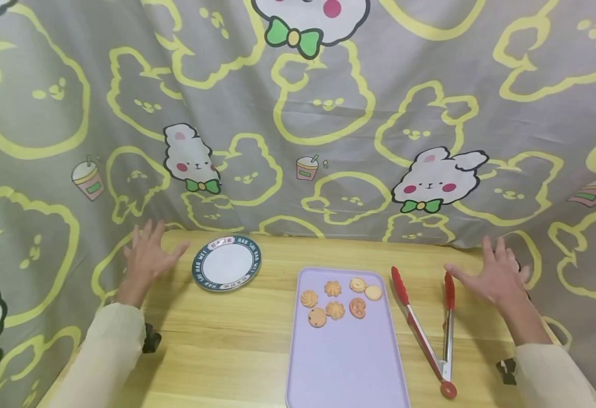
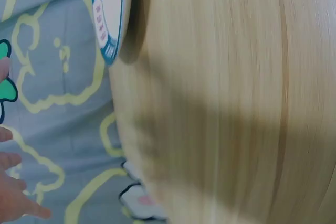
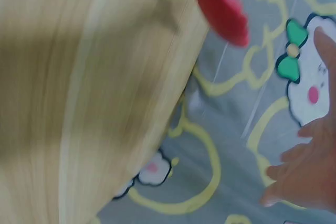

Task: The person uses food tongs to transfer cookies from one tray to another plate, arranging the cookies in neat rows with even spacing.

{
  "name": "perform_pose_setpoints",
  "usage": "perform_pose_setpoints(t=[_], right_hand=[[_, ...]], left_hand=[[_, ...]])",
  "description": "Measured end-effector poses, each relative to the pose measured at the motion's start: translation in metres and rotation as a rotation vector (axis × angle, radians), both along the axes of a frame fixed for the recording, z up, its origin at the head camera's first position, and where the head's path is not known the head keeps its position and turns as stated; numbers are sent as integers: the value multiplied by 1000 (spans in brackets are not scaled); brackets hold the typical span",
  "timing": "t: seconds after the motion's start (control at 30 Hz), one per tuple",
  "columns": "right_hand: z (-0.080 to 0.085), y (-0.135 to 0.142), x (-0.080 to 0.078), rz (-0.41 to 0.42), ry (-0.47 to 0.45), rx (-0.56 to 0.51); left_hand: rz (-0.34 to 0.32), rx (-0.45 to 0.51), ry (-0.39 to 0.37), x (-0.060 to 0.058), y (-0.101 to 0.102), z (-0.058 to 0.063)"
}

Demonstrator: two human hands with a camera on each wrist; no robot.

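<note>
My left hand (image 1: 147, 258) is held over the table's left side with fingers spread, holding nothing. Just right of it lies a round plate (image 1: 228, 264) with a white middle and a dark teal lettered rim. On the other side, my right hand (image 1: 497, 275) also has its fingers spread and grips nothing. Its thumb comes close to one red tip of the metal tongs (image 1: 446, 334), which lie spread apart on the table. Between plate and tongs is a lilac tray (image 1: 346, 362), with several cookies (image 1: 335, 310) of different shapes at its far end.
The wooden table (image 1: 216, 345) ends at the back against a grey curtain (image 1: 257, 187) with yellow outlines and cartoon rabbits. That curtain hangs close along both sides too. Dark wrist devices (image 1: 152, 338) show at both sleeves.
</note>
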State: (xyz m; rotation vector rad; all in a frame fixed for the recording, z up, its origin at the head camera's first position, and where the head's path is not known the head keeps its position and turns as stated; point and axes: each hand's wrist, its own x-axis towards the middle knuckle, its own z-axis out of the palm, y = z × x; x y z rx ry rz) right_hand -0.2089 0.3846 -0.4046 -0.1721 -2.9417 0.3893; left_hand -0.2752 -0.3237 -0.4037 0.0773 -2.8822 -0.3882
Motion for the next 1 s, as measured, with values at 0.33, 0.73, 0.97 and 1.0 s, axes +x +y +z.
perform_pose_setpoints(t=[0.33, 0.73, 0.97, 1.0], right_hand=[[-12, -37, 30, 9, -131, -165], [-31, -71, 48, 0, -271, -163], [-39, -89, 56, -34, -294, -98], [-40, -91, 58, -38, -299, -92]], left_hand=[[-22, 277, -202, -12, 9, -26], [-2, 299, -326, -19, 17, -42], [-9, 335, -331, -21, 26, -51], [-12, 340, -326, -21, 27, -52]])
